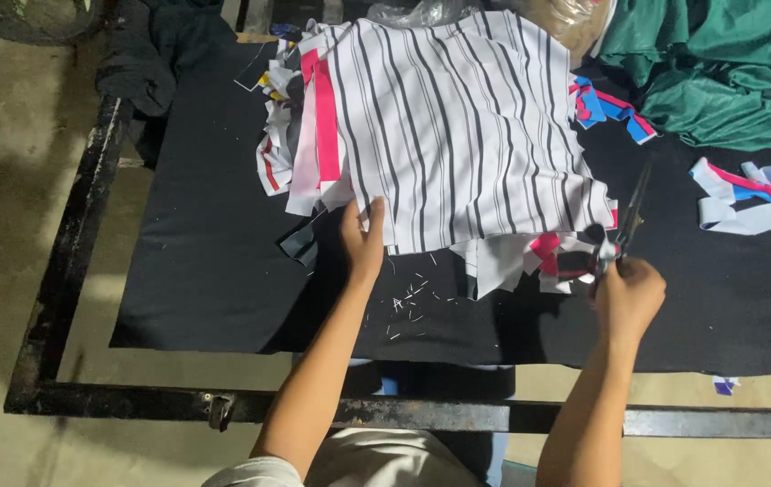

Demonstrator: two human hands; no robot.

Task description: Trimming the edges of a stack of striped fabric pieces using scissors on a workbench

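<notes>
A white cloth with thin dark stripes lies on top of a pile of cut fabric pieces on the black table cover. My left hand rests flat against the near left edge of the striped cloth, fingers pointing up along it. My right hand grips the handles of black scissors, whose blades point away, up along the right edge of the striped cloth. Pink, red and white scraps stick out from under the cloth between my hands.
Green fabric is heaped at the far right. White, pink and blue strips lie to the right of the scissors. Dark cloth hangs at the far left corner. A black metal frame borders the table; small white thread clippings lie near me.
</notes>
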